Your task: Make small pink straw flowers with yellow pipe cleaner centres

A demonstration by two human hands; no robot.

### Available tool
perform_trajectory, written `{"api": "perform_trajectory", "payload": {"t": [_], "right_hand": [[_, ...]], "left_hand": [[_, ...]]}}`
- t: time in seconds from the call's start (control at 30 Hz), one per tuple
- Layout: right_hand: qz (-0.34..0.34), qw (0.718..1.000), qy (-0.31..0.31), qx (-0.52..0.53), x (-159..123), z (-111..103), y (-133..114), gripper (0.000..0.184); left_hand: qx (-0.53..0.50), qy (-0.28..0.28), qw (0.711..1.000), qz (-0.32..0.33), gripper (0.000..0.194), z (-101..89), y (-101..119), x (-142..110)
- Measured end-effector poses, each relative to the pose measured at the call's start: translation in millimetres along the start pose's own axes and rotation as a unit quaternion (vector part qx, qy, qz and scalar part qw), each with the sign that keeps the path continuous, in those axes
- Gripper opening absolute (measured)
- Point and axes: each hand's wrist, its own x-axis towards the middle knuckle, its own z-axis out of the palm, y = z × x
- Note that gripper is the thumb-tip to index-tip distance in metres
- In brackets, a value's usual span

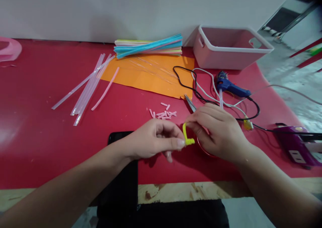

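Between my hands is a short yellow pipe cleaner (185, 134), its lower end wound into a small coil. My left hand (158, 139) pinches it beside the coil with thumb and forefinger. The upper, straighter end is pinched by the fingertips of my right hand (213, 129). Under my right hand lie scissors (190, 103); the blades point away from me and the red handles are mostly covered. Just beyond my left hand, several short pink pipe cleaner pieces (164, 114) are scattered on the red tabletop (62, 147).
An orange sheet (151, 78) lies behind, with a bundle of coloured pipe cleaners (148, 47). Clear glue sticks (88, 90) are at left, near a pink pipe cleaner (105, 90). A pink bin (226, 55), blue glue gun (232, 87), cables and purple power strip (297, 145) occupy the right.
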Motion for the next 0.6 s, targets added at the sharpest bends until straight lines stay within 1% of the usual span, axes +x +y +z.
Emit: {"api": "perform_trajectory", "payload": {"t": [0.03,0.1,0.17,0.2,0.27,0.37,0.43,0.5,0.57,0.6], "right_hand": [[-0.014,1.000,0.007,0.000,-0.1,0.8,-2.6,0.008],[-0.043,0.999,0.017,0.011,-0.7,3.1,-8.8,0.007],[-0.070,0.997,0.028,0.032,-2.0,5.4,-15.2,0.006],[-0.085,0.995,0.032,0.046,-2.9,6.3,-18.0,0.005],[-0.117,0.990,0.037,0.066,-5.2,7.0,-21.9,0.006],[-0.140,0.987,0.037,0.067,-8.0,5.3,-21.8,0.011],[-0.132,0.989,0.035,0.061,-8.4,3.1,-18.1,0.012],[-0.118,0.991,0.029,0.053,-7.5,1.1,-12.8,0.010],[-0.100,0.994,0.016,0.040,-5.8,-0.3,-7.4,0.011],[-0.088,0.996,0.012,0.032,-5.0,-0.7,-5.0,0.012]], "left_hand": [[0.038,-0.007,0.999,-0.031,0.012,1.5,0.0,-0.5],[0.091,0.012,0.992,-0.086,0.012,5.1,-1.7,0.3],[0.111,0.058,0.985,-0.118,0.010,7.9,-4.6,2.9],[0.105,0.083,0.983,-0.123,0.008,8.6,-6.1,4.5],[0.056,0.127,0.985,-0.105,0.008,7.6,-8.2,7.4],[-0.069,0.149,0.986,-0.034,0.010,2.1,-8.6,9.5],[-0.147,0.138,0.979,0.004,0.015,-1.6,-7.3,9.1],[-0.201,0.115,0.973,0.021,0.018,-3.5,-5.7,7.5],[-0.216,0.089,0.972,0.026,0.020,-4.0,-4.3,5.3],[-0.206,0.074,0.975,0.026,0.020,-4.2,-3.6,4.3]]}}
